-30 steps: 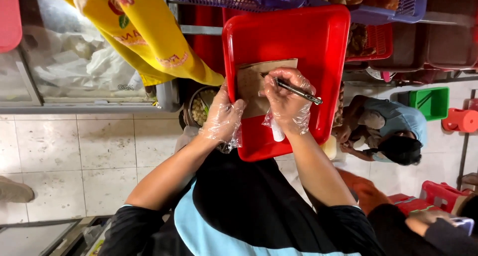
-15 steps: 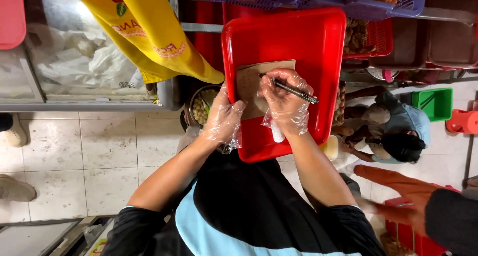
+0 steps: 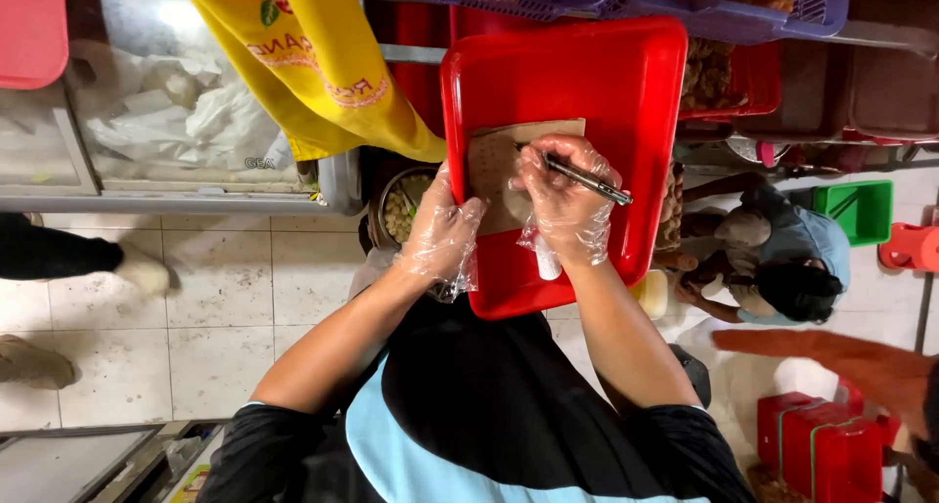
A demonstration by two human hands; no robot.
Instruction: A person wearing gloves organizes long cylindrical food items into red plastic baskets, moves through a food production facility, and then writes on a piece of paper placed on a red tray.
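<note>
Red tray center frame, tilted up toward the camera. Brown paper slip lies on it, mid-frame. Left hand in clear glove, open grip, pins tray edge and slip. Right hand closed on pen, tip on slip: writing step in hand.

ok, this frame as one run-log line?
left hand: gloved, steadies brown paper | right hand: gloved, grips pen, tip on paper | support: red tray | nearby: yellow cloth
</note>
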